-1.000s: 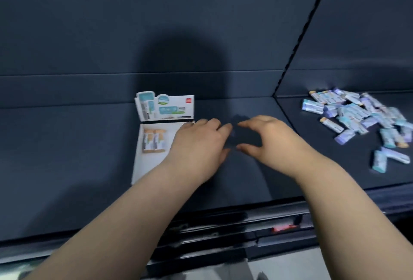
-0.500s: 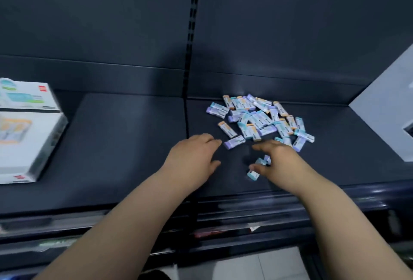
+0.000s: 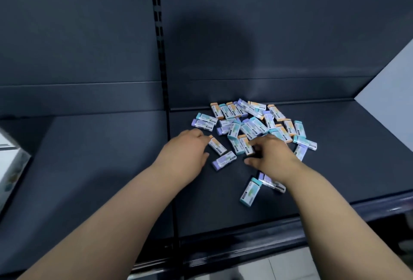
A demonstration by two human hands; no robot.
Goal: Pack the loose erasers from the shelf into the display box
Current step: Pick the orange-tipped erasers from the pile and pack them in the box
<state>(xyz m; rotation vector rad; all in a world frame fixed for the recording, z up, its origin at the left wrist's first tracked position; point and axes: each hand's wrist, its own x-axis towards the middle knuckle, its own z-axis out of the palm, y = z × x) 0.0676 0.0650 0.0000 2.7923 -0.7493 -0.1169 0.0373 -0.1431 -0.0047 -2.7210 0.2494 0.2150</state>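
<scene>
The loose erasers (image 3: 252,123) lie in a jumbled heap on the dark shelf (image 3: 100,168), just right of the middle of the view, some stacked on others and a few strays scattered toward 6 o'clock of the heap. One orange-tipped eraser (image 3: 217,145) lies at the heap's 8 o'clock edge, with a purple eraser (image 3: 224,160) just beside it. A teal eraser (image 3: 250,191) lies apart at 6 o'clock, near the shelf's front lip.

The left hand (image 3: 185,152) reaches in from 7 o'clock. Its fingertips touch the near end of the orange-tipped eraser, the thumb is spread away, and nothing is enclosed. The right hand (image 3: 270,154) comes in from 5 o'clock. Its fingers rest on the erasers at the heap's near edge, thumb held apart, with no eraser picked up. Both hands are relaxed and unclenched, touching but not grasping.

The display box (image 3: 11,168) shows only as a pale corner at the 9 o'clock edge of the view, well apart from the heap; its inside is out of sight, so how many erasers it holds cannot be told.

Judged from this, most of the work is left — dozens of erasers are on the shelf and none is in hand. The step in hand looks like gathering a batch from the heap's near edge, which will then have to be carried left across the slotted upright (image 3: 165,101) to the box.
</scene>
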